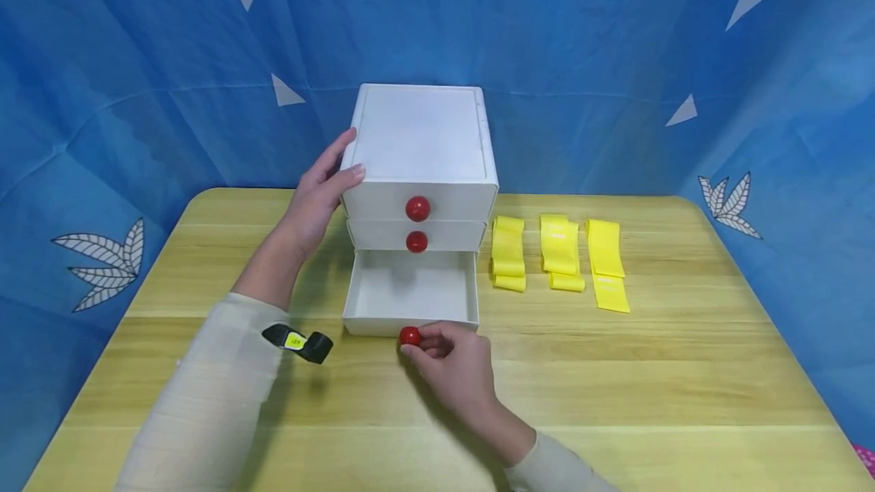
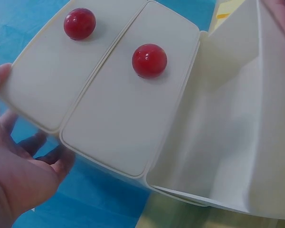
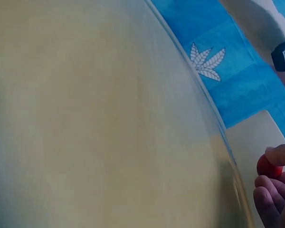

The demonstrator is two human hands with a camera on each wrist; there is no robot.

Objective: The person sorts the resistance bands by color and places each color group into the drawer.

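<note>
A white three-drawer cabinet (image 1: 420,135) with round red knobs stands at the table's back. Its bottom drawer (image 1: 372,326) is pulled out, and bare white inside shows in the head and left wrist views. My right hand (image 1: 461,370) pinches the bottom drawer's red knob (image 1: 409,335) between thumb and fingers. Against the cabinet's left side rests my left hand (image 1: 311,207), its thumb on the top front edge and its fingers stretched along the side. The top knob (image 1: 418,209) and middle knob (image 1: 416,242) sit on drawers pushed in, untouched by either hand.
Three folded yellow bands (image 1: 509,253) (image 1: 562,249) (image 1: 607,264) lie in a row right of the cabinet on the wooden table (image 1: 683,370). A blue curtain (image 1: 581,44) with white triangles and leaf prints hangs behind. My left wrist wears a black strap (image 1: 297,342).
</note>
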